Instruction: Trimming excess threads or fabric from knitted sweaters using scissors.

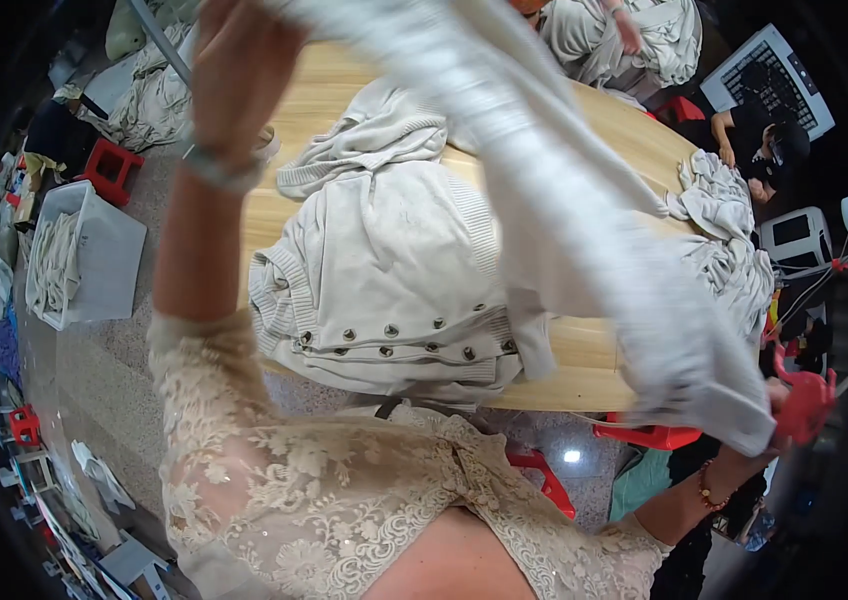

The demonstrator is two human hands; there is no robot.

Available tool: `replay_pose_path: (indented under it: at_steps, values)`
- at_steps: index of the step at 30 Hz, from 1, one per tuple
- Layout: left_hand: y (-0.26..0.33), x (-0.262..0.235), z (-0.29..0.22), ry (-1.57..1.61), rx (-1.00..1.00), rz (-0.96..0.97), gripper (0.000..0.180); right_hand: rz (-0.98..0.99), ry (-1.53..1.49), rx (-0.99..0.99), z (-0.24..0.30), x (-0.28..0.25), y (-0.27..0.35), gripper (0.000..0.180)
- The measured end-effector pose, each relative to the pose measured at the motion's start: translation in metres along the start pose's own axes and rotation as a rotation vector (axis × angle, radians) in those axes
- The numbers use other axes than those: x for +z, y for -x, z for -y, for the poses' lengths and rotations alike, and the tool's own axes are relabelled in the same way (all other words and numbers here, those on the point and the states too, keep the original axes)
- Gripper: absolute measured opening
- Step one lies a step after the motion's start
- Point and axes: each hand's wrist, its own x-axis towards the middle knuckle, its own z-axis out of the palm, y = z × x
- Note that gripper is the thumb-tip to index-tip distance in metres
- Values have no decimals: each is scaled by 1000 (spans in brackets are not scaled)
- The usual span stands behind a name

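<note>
"Where is the pale garment (584,185)?"

"In the air, strung between the left grip (244,80) and the right grip (776,397), its middle blurred."

"Are both grips closed?"

"Both look closed on the cloth, one at each end. Blur and the picture's edge hide the left fingertips; a red thing (812,402) of unclear kind partly covers the right grip."

"How far along is the work?"

"The garment is lifted and stretched out, not laid down. Below, between the grips, a cardigan (384,255) with dark buttons lies fairly flat on the worktop (584,350)."

"And what is left?"

"Just beyond the right grip sits a crumpled heap (719,205), seemingly unhandled, though that is only a judgement; nobody can tell for certain."
</note>
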Motion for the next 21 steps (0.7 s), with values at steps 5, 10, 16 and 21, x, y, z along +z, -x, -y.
replay_pose_path:
  at_steps: [5,10,16,21]
  values:
    - [138,-81,-21,-720,-272,-116,41,473,-254,127,15,129,11,29]
    - [336,-92,45,-1358,-732,44,85,957,-162,188,-19,275,53,39]
    - [351,57,102,-1009,-575,442,90,1041,-217,174,-29,317,82,42]
    - [353,67,116,-1029,-477,254,76,1010,-169,281,-24,292,55,42]
